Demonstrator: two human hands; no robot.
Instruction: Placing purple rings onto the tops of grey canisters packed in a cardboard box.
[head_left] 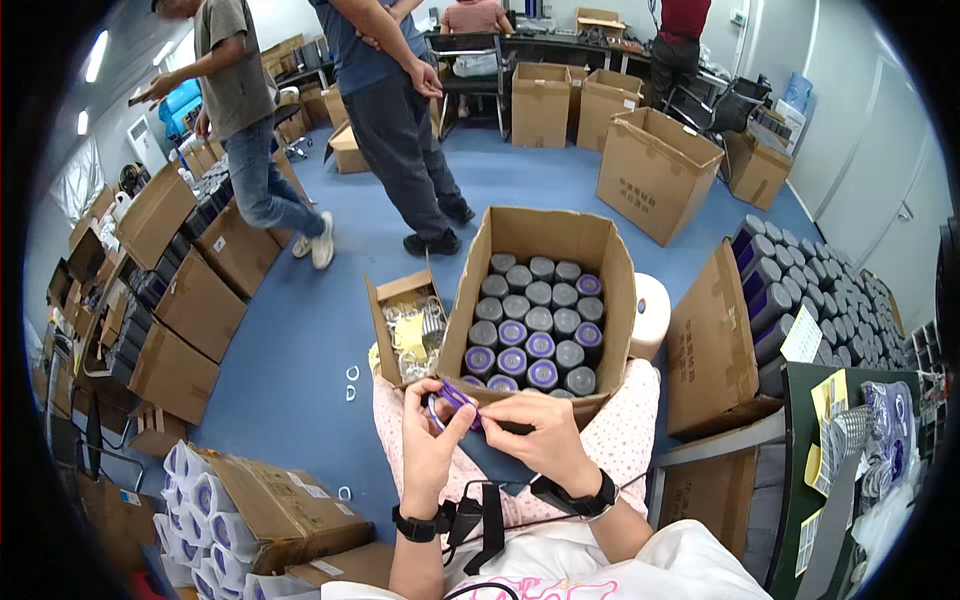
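"Where the left hand and right hand meet, what is held?"

"Purple loop, between them; the left fingers pinch it, the right fingers press together at its 4 o'clock edge, their hold indistinct."

"And around it?"

"Carton of grey cylinders, between 1 and 2 o'clock; small open box, 11 o'clock."
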